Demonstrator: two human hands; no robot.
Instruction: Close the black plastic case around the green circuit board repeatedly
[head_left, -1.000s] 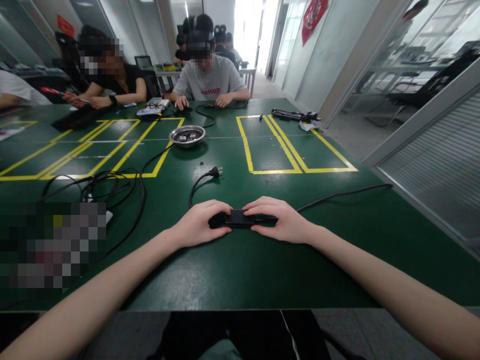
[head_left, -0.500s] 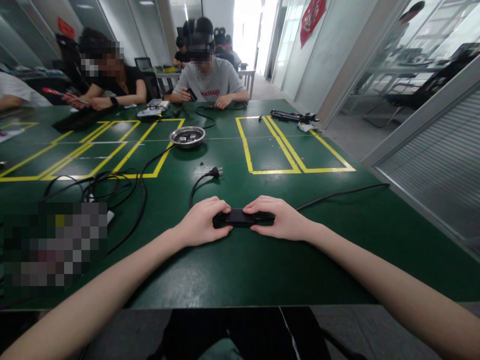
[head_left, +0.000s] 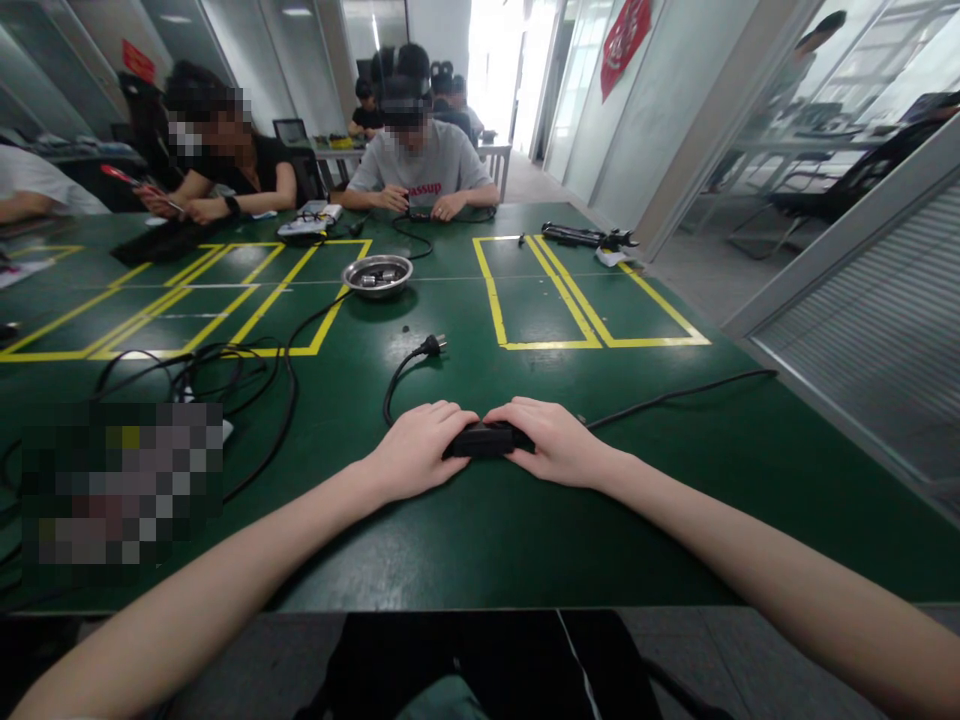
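A black power adapter (head_left: 484, 441) lies at the table's near middle, its long narrow side tilted toward me. My left hand (head_left: 426, 448) is closed around its left end, thumb below and fingers on top. Around the right end, my right hand (head_left: 559, 440) is closed in the same way. From behind the left hand a short black cord curves up to a plug (head_left: 433, 346) with bare metal pins. A thin black cable (head_left: 675, 397) runs from the right hand toward the table's right edge. My fingers hide both ends of the adapter.
Beyond the plug stands a steel bowl (head_left: 377, 277) holding small metal parts. Tangled black cables (head_left: 225, 370) lie at the left beside a blurred-out item (head_left: 124, 485). Yellow tape marks the green table (head_left: 540, 540). A folded black tripod-like item (head_left: 585, 236) rests far right. Co-workers sit opposite.
The adapter has tipped, so its narrow side now faces me. Both hands have rolled over it and drawn slightly closer together. The co-worker opposite has lowered a dark object to the table.
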